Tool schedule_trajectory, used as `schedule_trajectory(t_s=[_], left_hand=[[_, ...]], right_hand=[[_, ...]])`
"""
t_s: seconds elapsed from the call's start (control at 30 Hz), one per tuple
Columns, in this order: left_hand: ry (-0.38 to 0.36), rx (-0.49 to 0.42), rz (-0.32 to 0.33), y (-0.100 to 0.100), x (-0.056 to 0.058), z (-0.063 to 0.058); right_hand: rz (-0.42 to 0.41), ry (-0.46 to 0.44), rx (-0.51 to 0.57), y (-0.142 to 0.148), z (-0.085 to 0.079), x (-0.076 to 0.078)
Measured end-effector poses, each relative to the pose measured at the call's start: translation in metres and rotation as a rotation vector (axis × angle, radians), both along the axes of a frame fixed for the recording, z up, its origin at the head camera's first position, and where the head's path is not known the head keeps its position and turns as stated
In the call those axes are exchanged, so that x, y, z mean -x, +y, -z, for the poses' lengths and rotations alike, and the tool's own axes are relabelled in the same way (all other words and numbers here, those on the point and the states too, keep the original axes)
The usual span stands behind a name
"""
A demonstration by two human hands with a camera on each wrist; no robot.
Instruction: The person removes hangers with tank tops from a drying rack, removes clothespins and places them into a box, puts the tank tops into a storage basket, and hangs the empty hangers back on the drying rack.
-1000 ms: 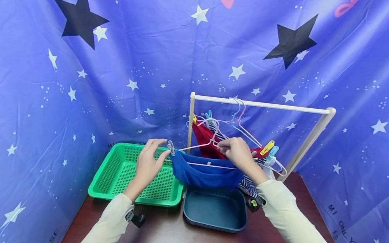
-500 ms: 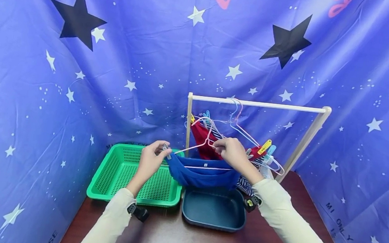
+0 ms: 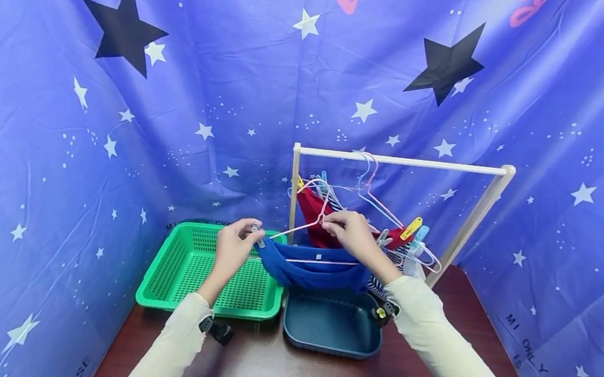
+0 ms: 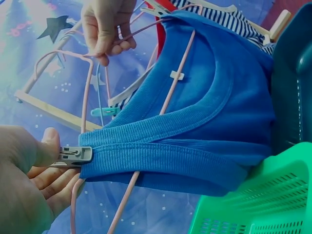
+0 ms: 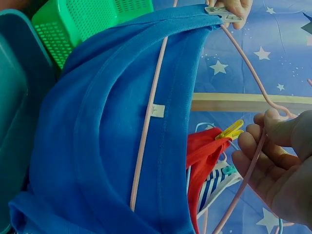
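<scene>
A blue garment with a ribbed band and a small white tag hangs from a pink wire hanger. My left hand pinches a grey clothespin at the garment's left corner, where the pin bites onto band and hanger. Higher up, my right hand holds the hanger's sloping arm just beside its neck, between thumb and fingers. Another grey clothespin shows at the garment's right end. The hanger's hook points up, apart from the rail.
Behind stands a wooden rack bearing hangers with a red garment, a striped garment and yellow and blue clothespins. A green mesh basket stands at left. Below the blue garment sits a dark basin on the brown table.
The left thumb and fingers, spread around the clothespin a second ago, have closed on it. My right hand has slid slightly left along the hanger, nearer its neck.
</scene>
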State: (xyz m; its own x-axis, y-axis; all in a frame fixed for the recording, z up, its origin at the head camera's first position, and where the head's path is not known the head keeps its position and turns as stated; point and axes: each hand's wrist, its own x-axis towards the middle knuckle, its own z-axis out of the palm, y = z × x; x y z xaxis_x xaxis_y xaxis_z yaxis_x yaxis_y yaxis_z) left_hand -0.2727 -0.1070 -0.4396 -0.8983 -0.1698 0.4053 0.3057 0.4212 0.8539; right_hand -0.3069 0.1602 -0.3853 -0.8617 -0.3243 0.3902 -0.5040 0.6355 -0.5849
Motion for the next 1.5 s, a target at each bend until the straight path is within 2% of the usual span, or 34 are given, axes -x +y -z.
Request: schedule_trajectory(t_s=[0.17,0.43,0.53,0.83,1.1,1.27,1.5], left_hand=[[-0.023,-0.003,0.019,-0.002,0.0,0.0],[-0.095,0.05,0.135,-0.013,-0.003,-0.001],[-0.095,0.048,0.143,-0.015,-0.004,-0.001],[-0.086,0.027,0.11,-0.022,-0.003,0.0],[-0.156,-0.011,0.183,-0.031,0.0,-0.004],[-0.207,0.009,0.226,-0.037,0.002,-0.009],[-0.235,0.009,0.261,-0.042,0.001,-0.012]], right_hand=[[-0.008,-0.02,0.07,-0.003,-0.001,0.0],[0.004,-0.032,0.11,-0.006,-0.002,0.0],[-0.007,-0.028,0.116,-0.007,-0.001,0.002],[-0.018,-0.01,0.095,-0.01,0.0,0.003],[-0.014,-0.021,0.084,-0.013,0.0,0.002],[-0.016,-0.027,0.082,-0.014,0.0,0.001],[-0.021,-0.029,0.07,-0.016,0.002,0.002]])
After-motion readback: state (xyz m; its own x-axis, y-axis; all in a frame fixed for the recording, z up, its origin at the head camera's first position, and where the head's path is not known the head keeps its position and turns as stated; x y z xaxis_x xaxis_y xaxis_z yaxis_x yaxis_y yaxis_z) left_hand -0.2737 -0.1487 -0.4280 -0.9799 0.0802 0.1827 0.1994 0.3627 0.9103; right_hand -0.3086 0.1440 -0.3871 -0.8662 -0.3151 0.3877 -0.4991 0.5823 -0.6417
